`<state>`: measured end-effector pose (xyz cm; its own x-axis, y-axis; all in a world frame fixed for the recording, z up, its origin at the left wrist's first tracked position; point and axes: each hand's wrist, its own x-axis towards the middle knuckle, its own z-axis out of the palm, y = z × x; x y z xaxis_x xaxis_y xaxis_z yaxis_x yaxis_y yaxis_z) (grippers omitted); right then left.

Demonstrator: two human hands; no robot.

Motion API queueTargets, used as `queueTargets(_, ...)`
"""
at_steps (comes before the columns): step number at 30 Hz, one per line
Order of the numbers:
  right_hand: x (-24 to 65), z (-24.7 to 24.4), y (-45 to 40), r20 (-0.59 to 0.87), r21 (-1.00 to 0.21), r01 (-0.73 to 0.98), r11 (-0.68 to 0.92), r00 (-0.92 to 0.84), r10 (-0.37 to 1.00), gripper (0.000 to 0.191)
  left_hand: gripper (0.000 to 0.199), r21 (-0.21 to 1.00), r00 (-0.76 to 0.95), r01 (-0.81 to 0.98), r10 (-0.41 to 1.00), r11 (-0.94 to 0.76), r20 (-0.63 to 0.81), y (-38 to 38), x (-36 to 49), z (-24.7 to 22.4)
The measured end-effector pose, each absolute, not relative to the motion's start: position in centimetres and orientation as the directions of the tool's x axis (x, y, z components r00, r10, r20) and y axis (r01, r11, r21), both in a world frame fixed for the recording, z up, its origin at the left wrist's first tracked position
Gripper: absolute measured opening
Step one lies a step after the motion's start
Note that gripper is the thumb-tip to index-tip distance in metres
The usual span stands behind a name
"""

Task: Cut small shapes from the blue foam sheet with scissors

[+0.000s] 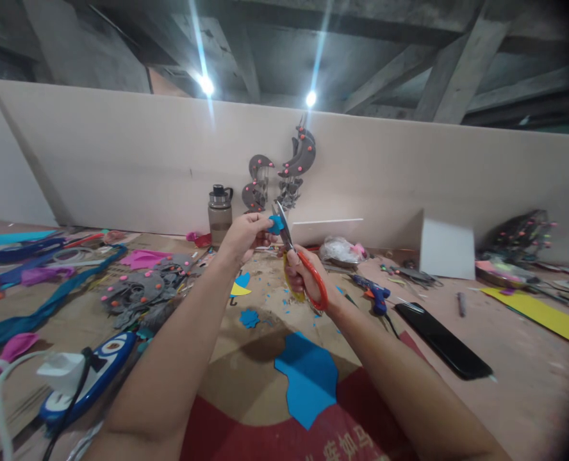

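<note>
At the centre, my left grip (252, 235) is pinching a small blue piece (275, 224), and my right grip (304, 272) is closing round the scissors (313, 276), blades up at the piece. The large blue sheet (307, 378) is lying at six o'clock.

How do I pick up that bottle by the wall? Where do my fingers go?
I'd wrap your hand around the middle of the bottle, coming from the front: it stands upright, its body looks round, and the wall is close behind it.
</note>
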<state>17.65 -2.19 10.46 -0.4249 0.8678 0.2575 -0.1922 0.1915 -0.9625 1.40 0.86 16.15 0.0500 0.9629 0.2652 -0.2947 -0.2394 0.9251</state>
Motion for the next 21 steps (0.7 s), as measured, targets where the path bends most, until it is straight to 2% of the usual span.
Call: queueTargets(21,17.65,10.44,-2.21,0.263,-0.962,-0.171,0.212,-0.380,0.887,0.050,0.019,0.935,0.079,-0.298,0.971,-0.194,0.227,1.30,1.61,15.62)
